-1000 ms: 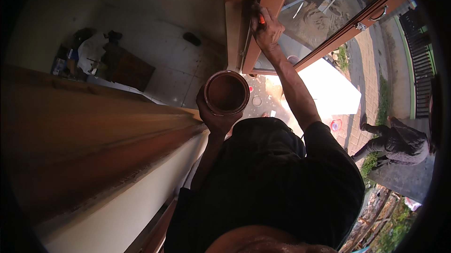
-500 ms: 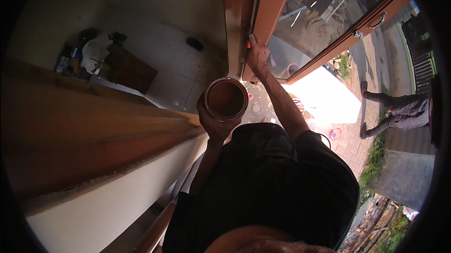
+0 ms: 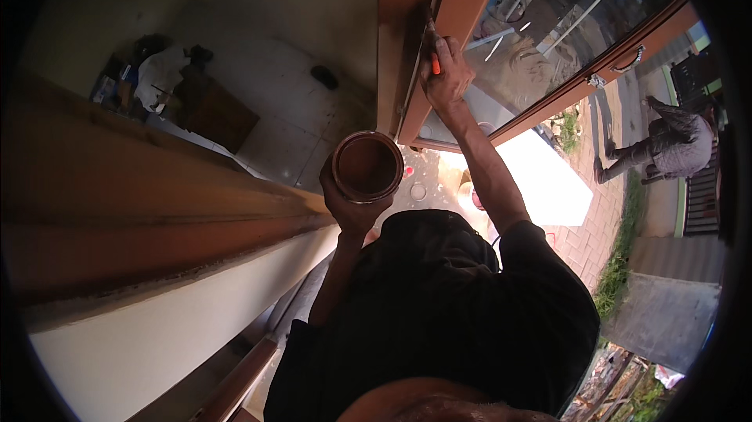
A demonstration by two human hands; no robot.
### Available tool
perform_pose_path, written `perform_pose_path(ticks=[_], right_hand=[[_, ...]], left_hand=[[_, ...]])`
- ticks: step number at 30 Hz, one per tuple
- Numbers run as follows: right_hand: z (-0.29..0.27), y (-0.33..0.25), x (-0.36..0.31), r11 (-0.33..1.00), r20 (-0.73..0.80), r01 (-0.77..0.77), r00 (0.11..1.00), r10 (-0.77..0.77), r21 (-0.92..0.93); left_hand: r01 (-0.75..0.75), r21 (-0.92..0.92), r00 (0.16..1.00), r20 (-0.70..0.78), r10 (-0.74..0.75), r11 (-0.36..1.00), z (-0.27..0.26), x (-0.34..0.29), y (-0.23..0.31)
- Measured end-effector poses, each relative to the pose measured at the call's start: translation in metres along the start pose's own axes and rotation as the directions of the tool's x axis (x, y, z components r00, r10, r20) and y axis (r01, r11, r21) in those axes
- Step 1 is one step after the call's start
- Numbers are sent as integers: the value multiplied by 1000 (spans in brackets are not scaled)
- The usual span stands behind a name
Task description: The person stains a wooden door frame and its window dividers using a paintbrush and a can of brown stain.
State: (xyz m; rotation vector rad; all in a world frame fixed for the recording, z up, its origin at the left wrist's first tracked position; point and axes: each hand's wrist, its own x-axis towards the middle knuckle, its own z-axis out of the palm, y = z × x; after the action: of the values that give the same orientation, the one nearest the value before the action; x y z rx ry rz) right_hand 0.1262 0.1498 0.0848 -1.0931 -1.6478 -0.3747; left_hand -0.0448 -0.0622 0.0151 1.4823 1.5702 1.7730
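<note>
My left hand (image 3: 350,209) is wrapped round a round open paint can (image 3: 368,167), its inside coated reddish brown. The can is held upright in front of my body. Above it to the right, my right hand (image 3: 450,77) grips a paintbrush (image 3: 435,63) with an orange-red handle. The brush points away from me, its tip close to the inner edge of a brown wooden door frame (image 3: 462,7) with a glass pane; whether the bristles touch the wood cannot be made out.
A brown beam (image 3: 180,238) runs along the left. Beyond it, a brown board (image 3: 215,109) and clutter lie on a tiled floor. At the right, a person (image 3: 677,140) stands outside on the paving near a grass strip (image 3: 619,277). A glazed door panel (image 3: 548,46) has a metal handle (image 3: 629,59).
My right hand has moved farther up along the frame and slightly right, showing more of the brush. The can has shifted a little left. The person outside has changed place and posture.
</note>
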Motion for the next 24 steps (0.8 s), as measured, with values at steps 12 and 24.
perform_pose_path(ticks=[12,24], right_hand=[[-10,3,-11,964,596,180,758,-263,196],[12,43,-28,982,676,191,723,-142,1]], left_hand=[[24,-69,1000,-3,-24,997,-3,-1,-8],[34,-84,999,17,-32,996,-3,-1,-13]])
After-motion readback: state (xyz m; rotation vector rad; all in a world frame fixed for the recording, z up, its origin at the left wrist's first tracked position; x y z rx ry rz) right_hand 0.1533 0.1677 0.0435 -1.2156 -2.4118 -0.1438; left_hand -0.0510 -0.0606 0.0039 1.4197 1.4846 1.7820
